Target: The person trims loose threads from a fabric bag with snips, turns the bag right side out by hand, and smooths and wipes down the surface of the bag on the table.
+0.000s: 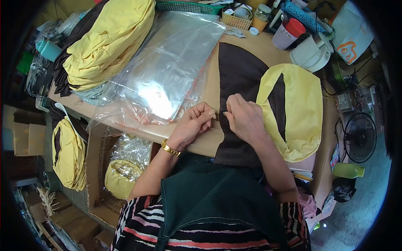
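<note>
A dark brown cloth piece (238, 67) with a curved edge lies on the table in front of me and hangs over its front edge. My right hand (245, 117) is over this cloth with its fingers curled closed; what they hold, if anything, is hidden. Just left of the cloth's edge, my left hand (194, 125) has thumb and forefinger pinched together on something too small to name. To the right of my right hand lies a yellow cloth item (305, 108) with a long opening that shows dark brown cloth inside.
Clear plastic bags (167, 62) lie left of the brown cloth. A pile of yellow and brown cloth (109, 46) stands behind them. An open cardboard box (95, 167) is below the table's left side. A tape dispenser (312, 52), jar (261, 16) and fan (360, 136) line the back and right.
</note>
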